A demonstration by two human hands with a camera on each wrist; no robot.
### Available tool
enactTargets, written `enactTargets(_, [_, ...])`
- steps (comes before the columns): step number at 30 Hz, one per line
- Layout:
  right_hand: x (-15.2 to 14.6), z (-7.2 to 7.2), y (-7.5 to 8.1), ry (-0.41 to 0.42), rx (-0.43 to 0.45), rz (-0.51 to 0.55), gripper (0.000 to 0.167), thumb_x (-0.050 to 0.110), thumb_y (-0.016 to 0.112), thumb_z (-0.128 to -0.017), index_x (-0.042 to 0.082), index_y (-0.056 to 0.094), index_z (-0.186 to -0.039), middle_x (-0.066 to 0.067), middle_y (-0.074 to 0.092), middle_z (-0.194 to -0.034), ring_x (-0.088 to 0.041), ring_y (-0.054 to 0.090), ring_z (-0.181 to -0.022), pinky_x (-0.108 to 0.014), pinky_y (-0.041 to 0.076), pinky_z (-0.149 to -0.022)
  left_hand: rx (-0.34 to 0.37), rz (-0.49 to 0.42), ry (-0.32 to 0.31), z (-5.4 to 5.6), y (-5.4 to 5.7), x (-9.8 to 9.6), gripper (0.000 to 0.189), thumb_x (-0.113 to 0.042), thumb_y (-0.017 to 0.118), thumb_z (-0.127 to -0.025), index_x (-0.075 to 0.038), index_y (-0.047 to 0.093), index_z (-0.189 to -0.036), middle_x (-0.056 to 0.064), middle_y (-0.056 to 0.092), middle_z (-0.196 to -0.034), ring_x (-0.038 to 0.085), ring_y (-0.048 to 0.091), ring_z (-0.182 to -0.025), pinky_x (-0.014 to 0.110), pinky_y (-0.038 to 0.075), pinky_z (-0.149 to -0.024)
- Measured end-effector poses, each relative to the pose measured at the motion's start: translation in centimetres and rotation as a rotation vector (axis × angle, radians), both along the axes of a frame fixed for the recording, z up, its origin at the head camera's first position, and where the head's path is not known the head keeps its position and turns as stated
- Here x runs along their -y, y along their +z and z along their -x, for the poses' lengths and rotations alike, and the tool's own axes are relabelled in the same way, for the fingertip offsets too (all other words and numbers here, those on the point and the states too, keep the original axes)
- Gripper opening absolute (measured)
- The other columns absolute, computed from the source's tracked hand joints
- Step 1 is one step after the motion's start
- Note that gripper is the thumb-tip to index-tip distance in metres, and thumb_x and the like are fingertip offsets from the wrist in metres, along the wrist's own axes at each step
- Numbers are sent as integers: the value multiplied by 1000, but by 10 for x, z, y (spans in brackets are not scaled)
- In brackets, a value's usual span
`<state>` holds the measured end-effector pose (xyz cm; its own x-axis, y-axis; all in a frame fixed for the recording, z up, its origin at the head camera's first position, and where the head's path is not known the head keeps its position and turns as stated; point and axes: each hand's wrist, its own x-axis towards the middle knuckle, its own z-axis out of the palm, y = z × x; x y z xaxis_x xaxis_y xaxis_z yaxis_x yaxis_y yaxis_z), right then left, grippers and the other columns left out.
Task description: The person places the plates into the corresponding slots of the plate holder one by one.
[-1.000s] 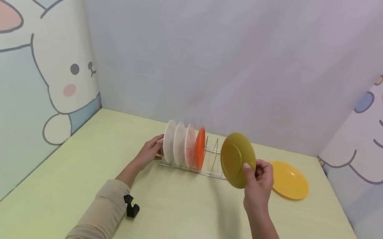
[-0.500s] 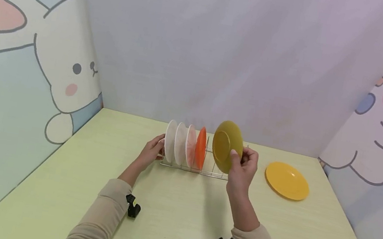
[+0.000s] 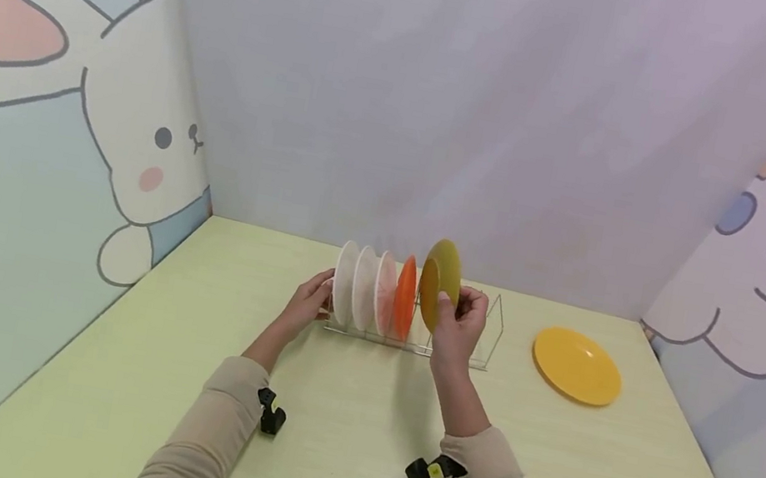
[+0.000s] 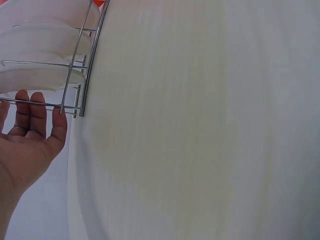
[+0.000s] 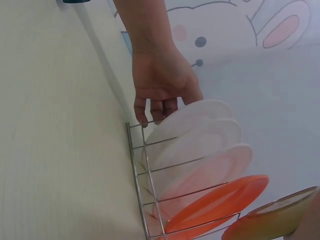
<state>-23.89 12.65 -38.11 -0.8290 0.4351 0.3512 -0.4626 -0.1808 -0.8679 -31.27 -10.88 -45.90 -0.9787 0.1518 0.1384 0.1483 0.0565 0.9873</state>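
My left hand (image 3: 304, 304) holds the left end of a wire dish rack (image 5: 135, 172), its fingertips at the end wire in the left wrist view. In the rack, two white plates (image 3: 343, 283), a pale pink plate (image 3: 385, 294) and an orange plate (image 3: 404, 300) stand on edge in a row. My right hand (image 3: 458, 334) pinches an olive-yellow plate (image 3: 440, 282) by its right edge, thumb on the near face. That plate is tilted upright over the rack, just right of the orange one. Only part of it shows at the corner of the right wrist view.
A bright yellow plate (image 3: 576, 366) lies flat on the pale table (image 3: 335, 434), right of the rack. Side walls with cartoon animals and a plain back wall (image 3: 420, 110) enclose the table. The rack's right slots hold no plates.
My right hand has carried the olive-yellow plate left, from the rack's right end to beside the orange plate, turning it more edge-on. My left hand stays at the rack's left end.
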Motion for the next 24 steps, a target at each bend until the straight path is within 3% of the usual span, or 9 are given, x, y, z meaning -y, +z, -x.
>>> enactTargets(6, [3,4,-16,-19,51,-69,20,-6,55,-87,-2,44,-103,-12,49,-98,-23,48,-93,-29,44,-77,28,1,-15,-4,4,1,43,-28,37,-102,-15,39,-142,8,58,-83,19,56,-75,38,49,-70])
enactTargets(11, [5,9,-26,-34,89,-102,19,-3,55,-89,-2,44,-105,-11,47,-95,-21,46,-90,-26,44,-73,35,-11,-62,-14,21,-1,43,-22,36,-102,-9,34,-144,10,58,-83,24,56,-79,50,48,-78])
enactTargets(15, [8,11,-31,-17,102,-83,18,-2,54,-90,-3,45,-105,-11,46,-95,-20,45,-89,-23,46,-71,20,-3,-66,-18,29,-2,43,-21,35,-102,-8,33,-144,10,58,-84,22,55,-78,50,47,-78])
enactTargets(18, [10,12,-34,3,113,-76,18,-2,55,-90,-3,46,-105,-10,47,-94,-20,46,-86,-22,46,-68,5,-11,-54,-14,25,-2,43,-23,35,-102,-8,36,-143,9,58,-82,20,55,-75,43,48,-72])
enactTargets(24, [15,1,-29,-16,131,-127,18,-4,55,-88,-7,48,-104,-12,51,-91,-18,46,-82,-22,42,-64,23,9,-1,-3,4,-2,43,-31,37,-101,-17,40,-142,7,58,-82,17,56,-75,34,49,-69])
